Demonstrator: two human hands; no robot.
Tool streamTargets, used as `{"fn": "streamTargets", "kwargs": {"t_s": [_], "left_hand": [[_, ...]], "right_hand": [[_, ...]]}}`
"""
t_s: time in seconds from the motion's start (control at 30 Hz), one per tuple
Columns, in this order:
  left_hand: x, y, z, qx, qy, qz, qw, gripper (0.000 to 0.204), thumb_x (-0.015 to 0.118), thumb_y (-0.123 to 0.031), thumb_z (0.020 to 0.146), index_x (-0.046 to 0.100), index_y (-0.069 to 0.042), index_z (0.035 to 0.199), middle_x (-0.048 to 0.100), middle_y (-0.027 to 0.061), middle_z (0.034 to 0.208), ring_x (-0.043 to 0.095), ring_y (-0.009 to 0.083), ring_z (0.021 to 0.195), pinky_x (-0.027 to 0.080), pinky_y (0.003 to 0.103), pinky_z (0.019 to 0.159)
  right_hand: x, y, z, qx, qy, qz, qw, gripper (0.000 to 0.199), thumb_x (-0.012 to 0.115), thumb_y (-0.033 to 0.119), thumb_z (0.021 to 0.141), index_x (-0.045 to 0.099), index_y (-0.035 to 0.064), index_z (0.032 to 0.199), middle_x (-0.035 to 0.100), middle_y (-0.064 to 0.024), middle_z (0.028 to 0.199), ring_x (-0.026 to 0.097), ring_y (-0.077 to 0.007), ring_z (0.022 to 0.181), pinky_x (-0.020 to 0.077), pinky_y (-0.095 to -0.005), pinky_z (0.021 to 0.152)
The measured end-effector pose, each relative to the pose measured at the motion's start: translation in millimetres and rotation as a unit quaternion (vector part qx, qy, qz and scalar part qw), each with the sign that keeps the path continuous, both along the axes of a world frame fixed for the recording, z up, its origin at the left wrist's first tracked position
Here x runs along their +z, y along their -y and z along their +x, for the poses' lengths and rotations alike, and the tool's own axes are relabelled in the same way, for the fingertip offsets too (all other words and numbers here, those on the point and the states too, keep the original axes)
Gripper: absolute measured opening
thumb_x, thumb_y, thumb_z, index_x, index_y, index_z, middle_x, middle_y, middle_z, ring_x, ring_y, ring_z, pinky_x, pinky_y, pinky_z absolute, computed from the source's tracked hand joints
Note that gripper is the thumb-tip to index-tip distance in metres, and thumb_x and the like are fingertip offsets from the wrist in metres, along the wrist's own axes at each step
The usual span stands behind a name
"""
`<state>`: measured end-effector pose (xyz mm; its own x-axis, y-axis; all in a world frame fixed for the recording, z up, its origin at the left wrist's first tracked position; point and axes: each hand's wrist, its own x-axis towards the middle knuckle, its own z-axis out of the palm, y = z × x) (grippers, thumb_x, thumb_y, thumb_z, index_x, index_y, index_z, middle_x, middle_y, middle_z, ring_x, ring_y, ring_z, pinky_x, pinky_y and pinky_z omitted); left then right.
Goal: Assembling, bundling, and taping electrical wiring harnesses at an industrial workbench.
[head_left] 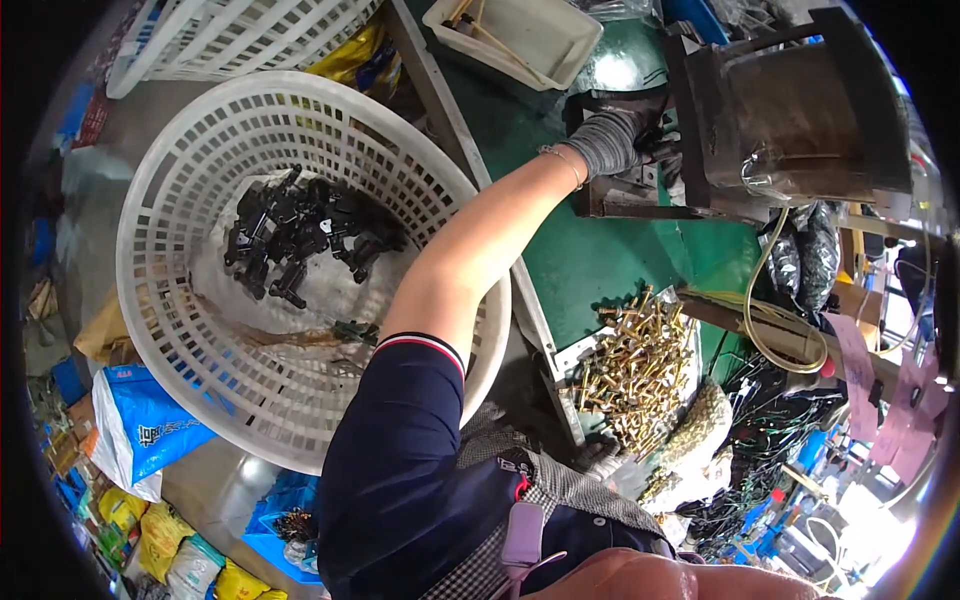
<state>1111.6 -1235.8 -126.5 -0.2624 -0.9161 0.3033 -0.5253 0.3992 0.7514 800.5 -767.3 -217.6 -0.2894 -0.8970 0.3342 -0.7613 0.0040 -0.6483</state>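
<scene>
My left hand (612,142), in a grey knitted glove, reaches across the green tabletop (590,255) to a dark brown metal machine (790,120). Its fingers are in shadow at the machine's near side, so I cannot make out what they hold. My right hand (600,460), also in a grey glove, shows only in part low by the table's edge. It is close beside a heap of brass-coloured bolts (640,375), and its fingers are mostly hidden. Under my left arm stands a big white plastic basket (150,250) with several black plastic parts (300,235) at its bottom.
A cream tray (555,45) with thin sticks lies at the table's far side. A pale looped cable (750,320) hangs by the machine. Another white basket (240,40), a blue-and-white sack (150,425) and yellow bags (165,540) stand on the floor at the left.
</scene>
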Motion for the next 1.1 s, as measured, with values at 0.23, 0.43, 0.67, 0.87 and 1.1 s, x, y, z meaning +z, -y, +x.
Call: {"fn": "streamTargets", "kwargs": {"t_s": [0.23,0.43,0.67,0.87,1.1], "left_hand": [[10,-3,6,-0.014,0.011,0.015,1.000,0.062,0.072,-0.031,0.068,0.050,-0.005,0.120,0.057,0.0172,0.110,0.054,0.0327,0.101,0.043,0.036,0.090],[-6,3,5,-0.011,0.030,0.024,0.999,0.063,0.073,-0.031,0.067,0.050,-0.005,0.120,0.058,0.0165,0.108,0.055,0.0316,0.101,0.043,0.036,0.090],[9,-8,8,0.007,0.009,0.023,1.000,0.063,0.074,-0.026,0.067,0.049,-0.005,0.121,0.057,0.0157,0.111,0.054,0.0309,0.102,0.042,0.036,0.091],[-2,3,7,-0.019,-0.007,0.027,0.999,0.074,0.075,-0.024,0.066,0.040,-0.008,0.129,0.054,0.0157,0.117,0.052,0.0313,0.106,0.041,0.035,0.093],[-13,15,1,-0.026,0.008,0.030,0.999,0.080,0.075,-0.023,0.065,0.034,-0.009,0.133,0.053,0.0153,0.120,0.050,0.0316,0.108,0.040,0.035,0.095]], "right_hand": [[13,7,3,-0.014,0.001,0.035,0.999,0.026,0.043,0.029,0.082,0.052,0.0049,0.085,0.052,-0.0064,0.067,0.051,-0.0238,0.076,0.0406,-0.0395,0.072],[25,8,11,-0.019,0.007,0.075,0.997,0.025,0.042,0.028,0.082,0.051,0.0048,0.085,0.051,-0.0060,0.067,0.051,-0.0224,0.073,0.0413,-0.0383,0.071],[37,2,22,-0.041,0.014,0.119,0.992,0.025,0.042,0.028,0.083,0.051,0.0047,0.086,0.051,-0.0056,0.066,0.052,-0.0208,0.071,0.0422,-0.0369,0.069],[43,-2,31,-0.055,0.026,0.153,0.986,0.024,0.042,0.027,0.084,0.050,0.0046,0.086,0.050,-0.0052,0.065,0.052,-0.0194,0.069,0.0429,-0.0356,0.067],[20,-17,25,-0.055,0.039,0.078,0.995,0.025,0.039,0.027,0.087,0.048,0.0047,0.087,0.050,-0.0039,0.065,0.051,-0.0135,0.061,0.0435,-0.0295,0.060]]}}
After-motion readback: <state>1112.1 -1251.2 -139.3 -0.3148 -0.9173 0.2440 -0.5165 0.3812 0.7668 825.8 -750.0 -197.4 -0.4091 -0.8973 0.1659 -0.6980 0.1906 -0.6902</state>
